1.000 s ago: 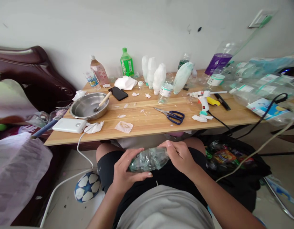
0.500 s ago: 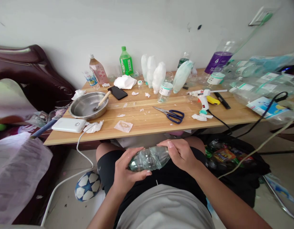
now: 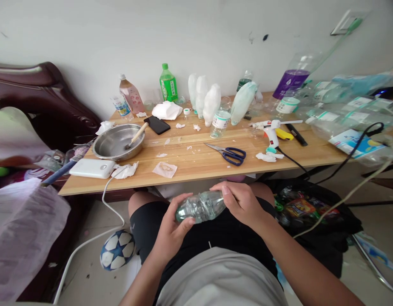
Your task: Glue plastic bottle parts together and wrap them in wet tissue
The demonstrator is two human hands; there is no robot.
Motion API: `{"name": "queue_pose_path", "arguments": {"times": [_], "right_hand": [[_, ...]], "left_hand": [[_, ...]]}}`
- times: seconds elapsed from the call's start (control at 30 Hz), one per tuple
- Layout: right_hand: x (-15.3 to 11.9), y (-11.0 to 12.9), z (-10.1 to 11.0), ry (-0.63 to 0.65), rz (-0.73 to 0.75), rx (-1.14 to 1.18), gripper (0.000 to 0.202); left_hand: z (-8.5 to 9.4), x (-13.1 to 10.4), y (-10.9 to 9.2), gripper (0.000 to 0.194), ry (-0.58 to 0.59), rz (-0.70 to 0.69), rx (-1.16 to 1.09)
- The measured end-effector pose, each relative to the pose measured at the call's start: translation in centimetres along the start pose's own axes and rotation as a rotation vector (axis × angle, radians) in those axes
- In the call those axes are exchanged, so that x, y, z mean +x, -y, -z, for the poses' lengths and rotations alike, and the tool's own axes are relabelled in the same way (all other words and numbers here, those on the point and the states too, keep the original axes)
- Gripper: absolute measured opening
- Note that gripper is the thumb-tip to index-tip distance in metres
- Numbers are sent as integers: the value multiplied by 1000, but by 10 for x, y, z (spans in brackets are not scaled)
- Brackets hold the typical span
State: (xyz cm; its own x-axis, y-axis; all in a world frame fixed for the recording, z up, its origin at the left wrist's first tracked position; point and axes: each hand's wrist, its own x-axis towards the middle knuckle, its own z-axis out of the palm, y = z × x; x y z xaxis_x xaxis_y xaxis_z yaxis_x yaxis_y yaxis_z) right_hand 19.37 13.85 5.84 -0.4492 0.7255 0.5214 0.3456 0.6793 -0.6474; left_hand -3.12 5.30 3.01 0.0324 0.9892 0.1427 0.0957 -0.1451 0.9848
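Observation:
A clear, greenish plastic bottle piece (image 3: pixel 201 207) lies sideways above my lap, between both hands. My left hand (image 3: pixel 175 225) wraps round its wider left end, thumb in front and fingers behind. The narrower right end is gripped by my right hand (image 3: pixel 241 203), whose fingers partly hide it. On the table (image 3: pixel 135 180) beyond are blue-handled scissors (image 3: pixel 233 155), a white glue gun (image 3: pixel 271 131) and a steel bowl (image 3: pixel 110 144) with a wooden-handled brush (image 3: pixel 138 134). Several white-coated bottle shapes (image 3: pixel 212 104) stand near the wall.
A green-labelled bottle (image 3: pixel 169 85), a phone (image 3: pixel 157 125) and crumpled tissue (image 3: pixel 166 110) are at the back. A white power bank (image 3: pixel 92 168) sits front left. Plastic bottles (image 3: pixel 359 108) crowd the right. A ball (image 3: pixel 118 250) and a black bag (image 3: pixel 324 238) are on the floor.
The bottle piece has shifted slightly up and turned a little in my hands. My left hand has moved slightly right, with its thumb now nearer the bottle's lower edge.

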Motion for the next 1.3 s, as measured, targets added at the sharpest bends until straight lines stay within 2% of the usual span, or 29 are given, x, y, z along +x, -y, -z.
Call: {"name": "queue_pose_path", "arguments": {"times": [0.2, 0.47, 0.9, 1.1, 1.3], "right_hand": [[-1, 5, 0, 45, -92, 35, 37], [-1, 10, -1, 24, -134, 35, 40], [-6, 14, -6, 0, -215, 68, 41], [-4, 13, -5, 4, -308, 79, 47], [-3, 15, -3, 9, -319, 60, 45]], "left_hand": [[2, -3, -3, 46, 12, -179, 197], [3, -1, 3, 55, 47, -368, 232], [8, -1, 8, 68, 38, -582, 437], [7, 1, 9, 68, -23, -697, 536], [13, 4, 10, 67, -20, -721, 591]]}}
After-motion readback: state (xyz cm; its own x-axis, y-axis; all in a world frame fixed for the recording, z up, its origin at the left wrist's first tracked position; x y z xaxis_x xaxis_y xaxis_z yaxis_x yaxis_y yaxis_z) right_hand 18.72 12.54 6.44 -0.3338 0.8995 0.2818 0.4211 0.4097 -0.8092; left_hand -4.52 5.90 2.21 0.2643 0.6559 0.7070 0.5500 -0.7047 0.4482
